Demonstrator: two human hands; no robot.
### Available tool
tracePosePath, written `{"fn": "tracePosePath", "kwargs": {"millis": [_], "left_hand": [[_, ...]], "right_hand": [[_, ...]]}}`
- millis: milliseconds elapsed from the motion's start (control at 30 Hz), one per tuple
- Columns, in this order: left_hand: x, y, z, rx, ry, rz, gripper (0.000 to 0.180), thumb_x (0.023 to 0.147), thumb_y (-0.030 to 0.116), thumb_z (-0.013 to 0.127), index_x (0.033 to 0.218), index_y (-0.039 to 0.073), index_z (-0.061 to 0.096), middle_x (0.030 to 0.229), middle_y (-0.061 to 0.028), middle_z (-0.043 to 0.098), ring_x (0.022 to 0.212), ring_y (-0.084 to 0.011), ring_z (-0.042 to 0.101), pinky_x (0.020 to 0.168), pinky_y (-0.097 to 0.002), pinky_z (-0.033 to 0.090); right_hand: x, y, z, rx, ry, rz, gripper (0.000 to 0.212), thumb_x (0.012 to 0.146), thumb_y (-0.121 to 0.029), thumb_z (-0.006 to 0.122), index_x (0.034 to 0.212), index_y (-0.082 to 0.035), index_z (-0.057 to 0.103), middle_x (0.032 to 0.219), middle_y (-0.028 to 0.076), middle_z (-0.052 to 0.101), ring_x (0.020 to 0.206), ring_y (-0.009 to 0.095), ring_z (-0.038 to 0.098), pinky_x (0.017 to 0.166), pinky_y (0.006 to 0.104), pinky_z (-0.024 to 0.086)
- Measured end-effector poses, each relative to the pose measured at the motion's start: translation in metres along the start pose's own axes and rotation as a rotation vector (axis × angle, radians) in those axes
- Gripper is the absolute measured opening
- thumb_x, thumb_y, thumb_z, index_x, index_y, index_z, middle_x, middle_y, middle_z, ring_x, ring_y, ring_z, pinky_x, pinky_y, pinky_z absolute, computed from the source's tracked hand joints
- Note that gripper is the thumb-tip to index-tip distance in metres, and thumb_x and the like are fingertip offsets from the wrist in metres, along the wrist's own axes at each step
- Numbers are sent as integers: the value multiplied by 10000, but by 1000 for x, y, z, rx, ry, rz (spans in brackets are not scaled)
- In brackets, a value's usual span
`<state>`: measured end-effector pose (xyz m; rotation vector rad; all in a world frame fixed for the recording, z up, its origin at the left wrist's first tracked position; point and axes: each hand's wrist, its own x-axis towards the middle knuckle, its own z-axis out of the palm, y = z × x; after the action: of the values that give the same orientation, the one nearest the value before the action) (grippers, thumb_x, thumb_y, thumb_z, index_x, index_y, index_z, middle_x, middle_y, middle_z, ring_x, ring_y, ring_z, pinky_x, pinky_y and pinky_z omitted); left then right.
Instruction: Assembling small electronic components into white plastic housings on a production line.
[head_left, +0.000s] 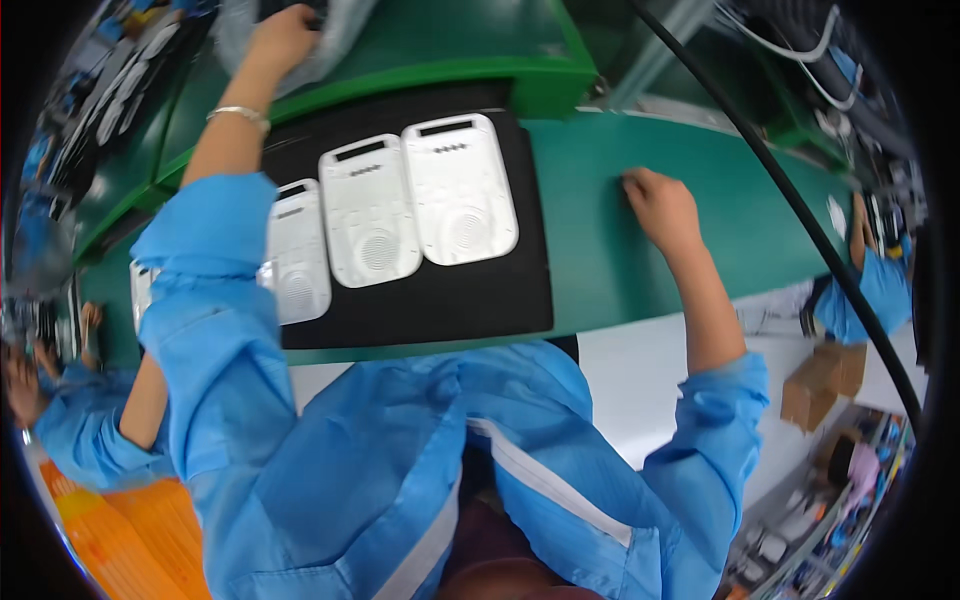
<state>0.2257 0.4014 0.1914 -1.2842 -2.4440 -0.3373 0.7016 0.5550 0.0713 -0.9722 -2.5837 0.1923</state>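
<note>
My left arm stretches far forward to a clear plastic bag (350, 35) on the raised green shelf. There my left hand (283, 42) has its fingers bent closed at dark contents in the bag; what they grip is hidden. Curled in a loose fist, my right hand (662, 208) rests on the green tabletop with nothing visible in it. Between my arms, white plastic housings lie side by side on a black mat (480, 300): a right one (462, 190), a middle one (370, 212) and a left one (298, 255) partly behind my arm. Each has a slot and a round grille.
The green shelf's front edge (450, 80) stands above the far side of the mat. A black cable (790, 195) crosses in front at the right. Another person's sleeve (95, 425) is close at my left. Cardboard boxes (822, 385) sit at the lower right.
</note>
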Motion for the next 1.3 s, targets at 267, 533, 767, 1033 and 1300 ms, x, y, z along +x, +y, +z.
{"fn": "tracePosePath", "kwargs": {"millis": [267, 533, 767, 1033, 1300], "left_hand": [[-18, -27, 9, -182, 127, 25, 308, 811, 254, 631, 1080, 105, 624, 936, -94, 680, 893, -280, 640, 791, -370, 493], [-26, -17, 11, -185, 147, 18, 341, 829, 286, 615, 1100, 80, 614, 1002, -133, 667, 951, -300, 629, 815, -369, 487], [-36, -25, 2, -565, 408, -142, 366, 826, 308, 651, 1042, 15, 617, 982, -109, 671, 917, -213, 646, 805, -298, 485], [-134, 38, -27, -1625, 107, -87, 154, 861, 95, 607, 966, -18, 601, 933, -74, 645, 853, -156, 629, 806, -254, 488], [-226, 52, -32, -1626, -132, -372, 224, 844, 71, 627, 1039, -39, 613, 928, -75, 648, 837, -141, 621, 787, -252, 471]], "right_hand": [[-11, 4, -12, -20, 129, -351, 182, 800, -45, 559, 948, -65, 663, 955, 95, 641, 913, 293, 595, 760, 387, 500], [-1, -18, -18, 411, -141, 209, 125, 819, -158, 645, 881, -50, 662, 808, 70, 650, 746, 170, 608, 703, 278, 487], [-1, -31, -15, 880, -216, 255, 175, 825, -140, 656, 948, -15, 647, 806, 17, 632, 726, 80, 563, 692, 219, 467], [7, -94, -14, 672, 74, -137, 182, 791, -75, 666, 971, -44, 670, 892, 73, 664, 809, 160, 634, 721, 266, 511], [56, -156, 24, 319, 236, -631, 47, 743, -81, 654, 781, -78, 682, 807, 34, 660, 762, 225, 601, 671, 341, 504]]}}
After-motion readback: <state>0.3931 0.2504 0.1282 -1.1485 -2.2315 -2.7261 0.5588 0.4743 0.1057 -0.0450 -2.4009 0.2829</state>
